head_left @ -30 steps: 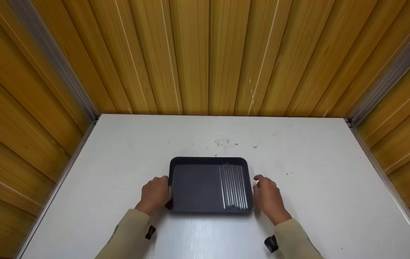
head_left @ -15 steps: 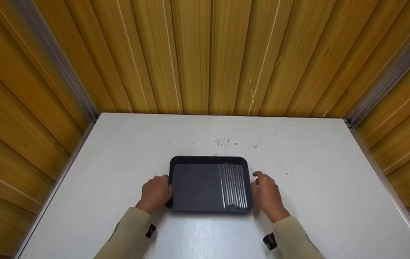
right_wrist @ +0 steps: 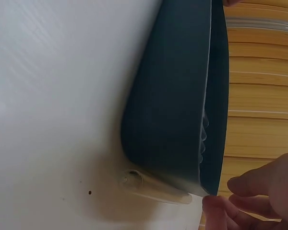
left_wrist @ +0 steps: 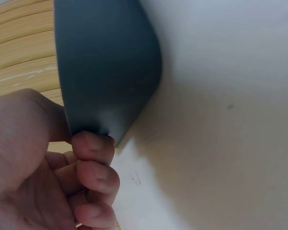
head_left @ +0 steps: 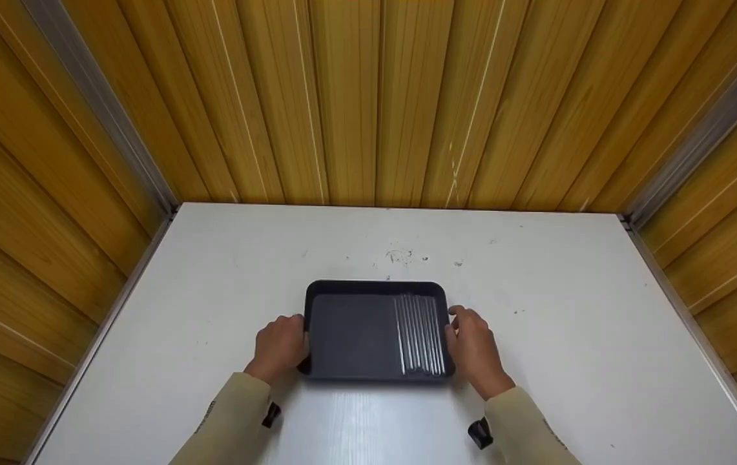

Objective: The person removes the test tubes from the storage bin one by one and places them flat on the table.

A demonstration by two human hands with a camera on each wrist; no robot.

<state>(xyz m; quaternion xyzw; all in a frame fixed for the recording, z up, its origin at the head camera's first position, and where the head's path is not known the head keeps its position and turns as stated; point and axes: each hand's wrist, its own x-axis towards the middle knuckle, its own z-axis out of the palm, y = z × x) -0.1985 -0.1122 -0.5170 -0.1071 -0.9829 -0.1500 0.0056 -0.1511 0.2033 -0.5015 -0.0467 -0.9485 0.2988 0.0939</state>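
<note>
A dark rectangular tray [head_left: 352, 342] rests on the white table. Several clear test tubes [head_left: 420, 336] lie side by side along its right side. My left hand [head_left: 280, 342] grips the left rim; the left wrist view shows curled fingers [left_wrist: 93, 148] under the tray's corner. At the right rim is my right hand [head_left: 475, 349], its fingertips right at the edge. In the right wrist view the thumb [right_wrist: 240, 184] stands apart from the rim. Another clear test tube [right_wrist: 156, 187] lies on the table along the tray's outer wall, hidden in the head view.
The white table [head_left: 265, 258] meets a wood-patterned back wall [head_left: 368, 103]. Similar panels rise at the left and right, with grey metal strips [head_left: 103, 110] in the corners. Small dark marks [head_left: 400, 256] show on the table behind the tray.
My right hand has moved left, from just beside the tray up to its right rim. The left hand, tray and tubes have stayed in place.
</note>
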